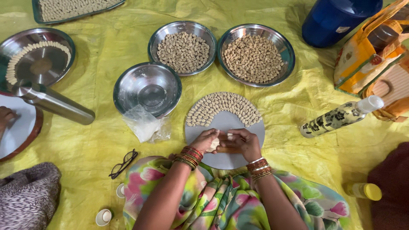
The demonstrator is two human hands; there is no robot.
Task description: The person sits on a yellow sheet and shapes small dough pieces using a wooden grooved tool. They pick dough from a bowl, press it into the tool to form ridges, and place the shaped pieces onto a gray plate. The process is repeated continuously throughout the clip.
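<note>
My left hand and my right hand meet over the near half of a round grey board. Together they pinch a small pale lump of dough above a short wooden piece. Both wrists carry red and gold bangles. Several curved rows of small pale shaped pieces cover the far half of the board.
Two steel bowls of the same pieces stand beyond, with an empty steel bowl and plastic bag to the left. A steel flask, spectacles, floral bottle, blue drum and another person's hand surround the yellow sheet.
</note>
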